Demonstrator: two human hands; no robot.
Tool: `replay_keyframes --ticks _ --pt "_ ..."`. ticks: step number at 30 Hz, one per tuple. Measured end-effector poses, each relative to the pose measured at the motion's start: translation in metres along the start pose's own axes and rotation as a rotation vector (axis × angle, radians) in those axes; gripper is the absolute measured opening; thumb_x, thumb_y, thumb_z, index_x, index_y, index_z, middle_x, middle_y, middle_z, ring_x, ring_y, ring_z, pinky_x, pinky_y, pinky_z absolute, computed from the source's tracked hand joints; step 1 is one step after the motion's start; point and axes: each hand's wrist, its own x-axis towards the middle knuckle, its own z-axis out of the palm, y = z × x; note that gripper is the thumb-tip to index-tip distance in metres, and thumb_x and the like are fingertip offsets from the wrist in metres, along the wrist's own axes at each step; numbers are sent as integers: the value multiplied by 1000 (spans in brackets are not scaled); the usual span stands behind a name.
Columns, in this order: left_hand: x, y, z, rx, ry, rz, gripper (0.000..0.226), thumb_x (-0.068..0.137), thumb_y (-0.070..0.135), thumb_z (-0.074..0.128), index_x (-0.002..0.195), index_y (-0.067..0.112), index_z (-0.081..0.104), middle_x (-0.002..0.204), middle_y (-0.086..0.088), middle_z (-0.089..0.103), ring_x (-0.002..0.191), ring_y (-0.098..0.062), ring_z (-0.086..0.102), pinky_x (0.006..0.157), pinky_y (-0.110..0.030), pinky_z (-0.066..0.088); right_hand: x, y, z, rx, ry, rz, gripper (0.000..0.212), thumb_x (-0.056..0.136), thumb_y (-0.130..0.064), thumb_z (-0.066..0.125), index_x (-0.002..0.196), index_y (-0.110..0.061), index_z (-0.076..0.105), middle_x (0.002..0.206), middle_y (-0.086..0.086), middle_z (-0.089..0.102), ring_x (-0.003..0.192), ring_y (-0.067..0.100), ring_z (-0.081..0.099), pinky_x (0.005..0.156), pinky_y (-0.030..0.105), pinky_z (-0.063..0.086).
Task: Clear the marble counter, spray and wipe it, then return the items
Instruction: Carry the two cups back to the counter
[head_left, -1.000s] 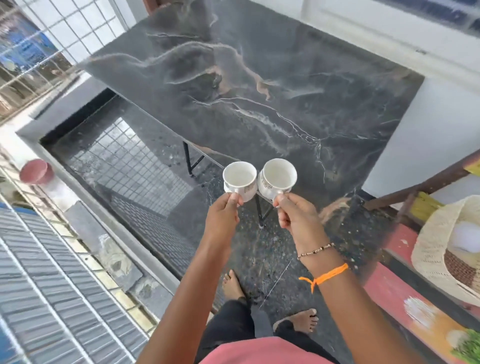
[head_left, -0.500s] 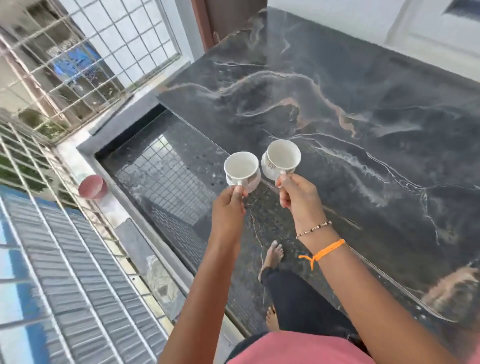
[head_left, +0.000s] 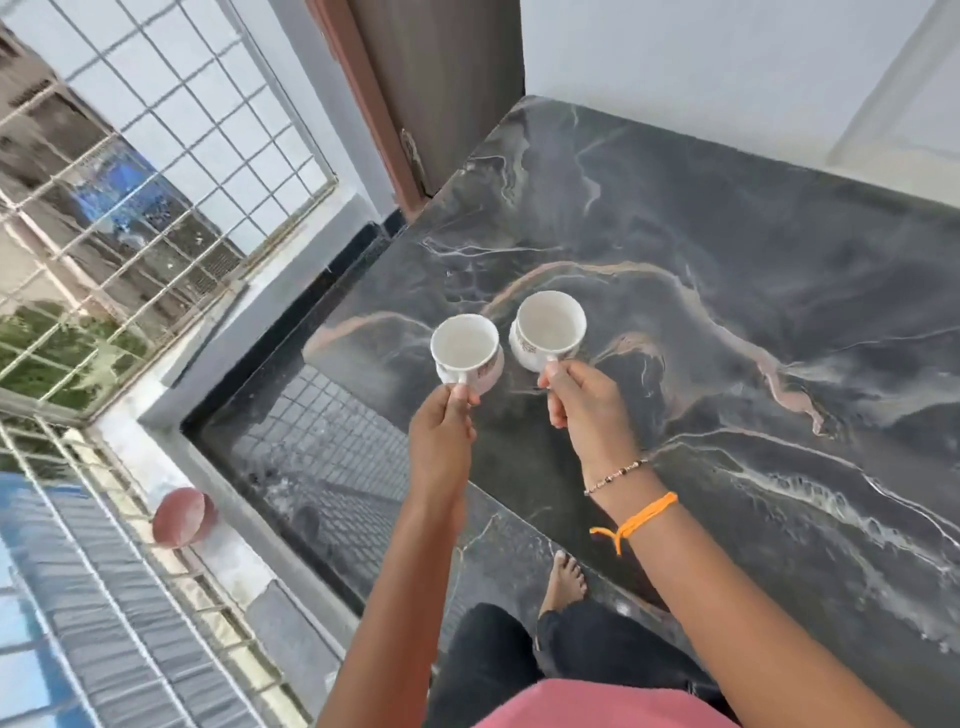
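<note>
Two white cups (head_left: 465, 349), one pinched in each hand (head_left: 441, 431), have moved over the bare tabletop (head_left: 753, 312); I judge I'm returning them.

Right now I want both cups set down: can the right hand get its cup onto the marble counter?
Probably yes. The right hand holds its white cup by the handle directly over the marble counter, and the dark slab beneath looks bare, so nothing visible blocks lowering it.

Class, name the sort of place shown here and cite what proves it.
Probably a home balcony: a metal window grille opening onto buildings outside, a dark marble counter against a white wall, and a door frame.
</note>
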Motion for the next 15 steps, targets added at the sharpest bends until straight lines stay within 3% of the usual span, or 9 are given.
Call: replay_keyframes --ticks 6,11,15 --pt "85 16 10 13 -81 1 34 98 24 42 65 24 52 55 15 40 48 0 34 46 -6 31 58 -9 17 -9 75 33 32 95 -20 48 63 -15 52 39 -10 42 40 2 37 45 13 31" --pt "163 36 25 29 -189 5 33 98 22 43 66 21 52 53 14 38 44 2 33 43 -5 31 115 -19 38 -48 184 43 32 96 -22 46 67 -13 53 48 -5 42 43 3 37 46 13 31" --pt "229 55 37 52 -314 12 31 98 22 43 69 19 53 56 8 36 43 0 31 44 -11 27 169 -31 59 -53 307 57 29 96 -20 46 69 -11 54 52 -1 43 48 7 37 53 24 33"
